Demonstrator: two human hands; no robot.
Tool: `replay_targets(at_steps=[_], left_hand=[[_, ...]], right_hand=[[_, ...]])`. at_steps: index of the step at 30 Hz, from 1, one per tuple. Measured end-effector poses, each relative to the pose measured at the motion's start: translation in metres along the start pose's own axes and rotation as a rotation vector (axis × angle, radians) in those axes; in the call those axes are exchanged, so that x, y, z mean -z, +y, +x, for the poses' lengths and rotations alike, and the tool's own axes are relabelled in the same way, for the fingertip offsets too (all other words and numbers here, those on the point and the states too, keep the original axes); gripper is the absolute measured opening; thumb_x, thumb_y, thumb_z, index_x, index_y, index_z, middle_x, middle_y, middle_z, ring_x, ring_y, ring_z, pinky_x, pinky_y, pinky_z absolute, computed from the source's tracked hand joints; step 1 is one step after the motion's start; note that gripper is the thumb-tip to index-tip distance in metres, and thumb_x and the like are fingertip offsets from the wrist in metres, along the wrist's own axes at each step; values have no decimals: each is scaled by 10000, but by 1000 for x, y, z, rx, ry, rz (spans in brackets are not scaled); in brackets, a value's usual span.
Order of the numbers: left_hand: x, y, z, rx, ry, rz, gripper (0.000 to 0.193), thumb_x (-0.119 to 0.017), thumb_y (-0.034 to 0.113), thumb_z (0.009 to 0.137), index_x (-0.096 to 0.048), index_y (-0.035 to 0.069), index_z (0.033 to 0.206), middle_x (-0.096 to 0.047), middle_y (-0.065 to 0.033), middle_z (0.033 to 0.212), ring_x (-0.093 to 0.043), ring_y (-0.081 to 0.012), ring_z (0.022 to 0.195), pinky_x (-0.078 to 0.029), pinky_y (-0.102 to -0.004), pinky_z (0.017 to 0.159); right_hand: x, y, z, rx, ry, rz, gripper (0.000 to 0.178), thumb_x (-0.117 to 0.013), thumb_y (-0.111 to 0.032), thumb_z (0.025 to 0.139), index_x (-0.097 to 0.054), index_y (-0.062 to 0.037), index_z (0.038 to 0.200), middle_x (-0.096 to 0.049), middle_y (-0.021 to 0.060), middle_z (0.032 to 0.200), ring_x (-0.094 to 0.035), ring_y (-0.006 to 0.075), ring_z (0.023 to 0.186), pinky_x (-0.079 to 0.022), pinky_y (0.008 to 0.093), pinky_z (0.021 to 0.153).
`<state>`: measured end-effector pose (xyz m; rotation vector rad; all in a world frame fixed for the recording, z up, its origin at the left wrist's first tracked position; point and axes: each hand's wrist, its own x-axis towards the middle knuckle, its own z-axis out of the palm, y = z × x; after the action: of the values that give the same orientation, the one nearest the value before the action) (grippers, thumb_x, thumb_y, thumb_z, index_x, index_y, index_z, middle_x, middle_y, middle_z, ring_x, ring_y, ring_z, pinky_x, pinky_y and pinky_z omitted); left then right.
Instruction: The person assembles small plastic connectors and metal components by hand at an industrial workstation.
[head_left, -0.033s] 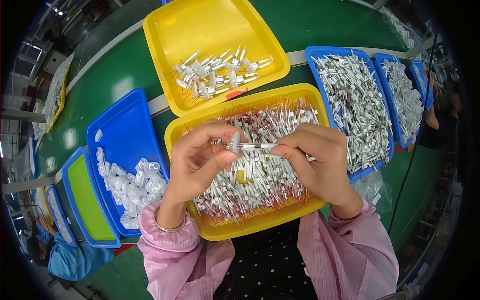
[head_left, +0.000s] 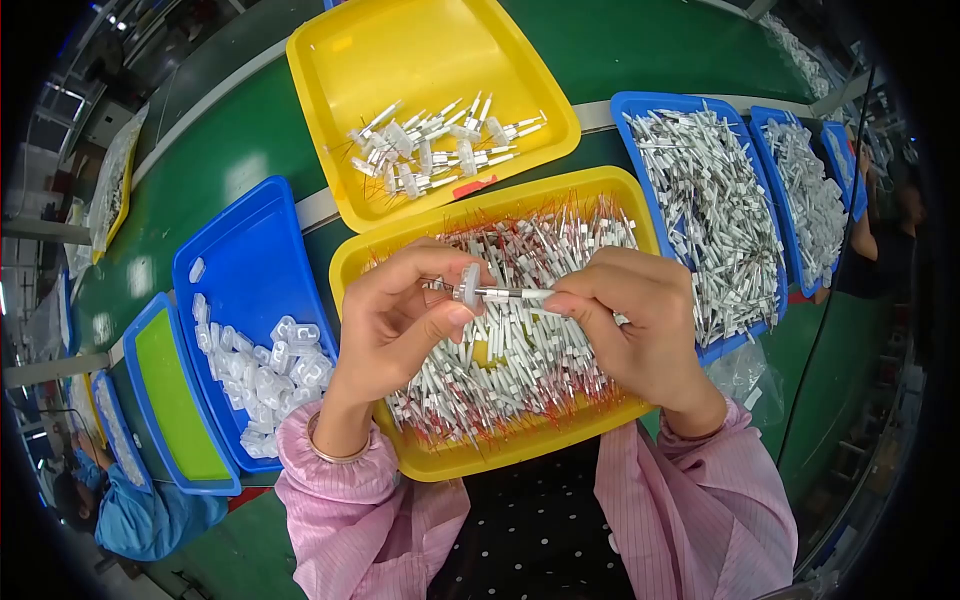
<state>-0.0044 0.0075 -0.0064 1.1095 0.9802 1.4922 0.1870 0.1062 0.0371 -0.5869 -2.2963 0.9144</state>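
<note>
A green worktop [head_left: 670, 40] runs past one o'clock. At three o'clock is a co-worker in dark clothing [head_left: 868, 268]; between three and four lies a crumpled clear plastic bag [head_left: 752, 385]. Another co-worker, in blue [head_left: 160, 515], shows at eight, near a blue-rimmed, lime-green-based tray [head_left: 180, 395].

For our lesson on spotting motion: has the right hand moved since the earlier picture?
No, not visibly in any direction: the right hand keeps the same place over the near yellow tray.
</note>
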Motion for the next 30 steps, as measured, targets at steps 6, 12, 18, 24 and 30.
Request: replay_targets(at_steps=[6, 12, 18, 24, 30], left_hand=[[2, -1, -1, 11, -24, -44, 283, -555, -70, 805, -520, -68, 1085, -561, -147, 1006, -562, -143, 805, -492, -228, 597], [-3, 4, 3, 6, -25, -9, 296, -608, -67, 760, -545, -55, 1049, -567, -115, 968, -542, -113, 751, -470, -214, 557], [-2, 0, 0, -71, -60, 375, 170, -685, -24, 696, -625, 28, 846, -578, -14, 748, -489, -28, 596, -318, -171, 423], [-3, 1, -2, 44, -38, 274, 95, -668, -8, 712, -609, 46, 762, -567, 19, 698, -472, -12, 580, -305, -168, 418], [-3, 6, 1, -2, -135, 338, 103, -657, -15, 711, -596, 39, 774, -560, -9, 687, -498, -55, 575, -336, -193, 434]], right_hand=[[-3, 0, 0, 10, 17, 55, 52, -633, 44, 695, -602, 4, 704, -543, 100, 594, -519, 233, 516, -368, 292, 461], [-5, -2, -2, 96, 16, -126, 61, -634, 50, 675, -606, 5, 704, -543, 97, 623, -521, 239, 544, -382, 305, 471], [-8, 6, -5, 152, -86, -20, 135, -622, 57, 636, -612, 6, 761, -557, 106, 671, -520, 254, 578, -407, 323, 507], [-10, 3, -10, 272, -85, -98, 176, -643, 62, 615, -620, 18, 784, -576, 102, 700, -522, 241, 580, -417, 317, 499], [-3, 6, -10, 258, -175, -70, 165, -624, 93, 620, -607, 21, 767, -528, 81, 636, -485, 227, 535, -399, 281, 472]])
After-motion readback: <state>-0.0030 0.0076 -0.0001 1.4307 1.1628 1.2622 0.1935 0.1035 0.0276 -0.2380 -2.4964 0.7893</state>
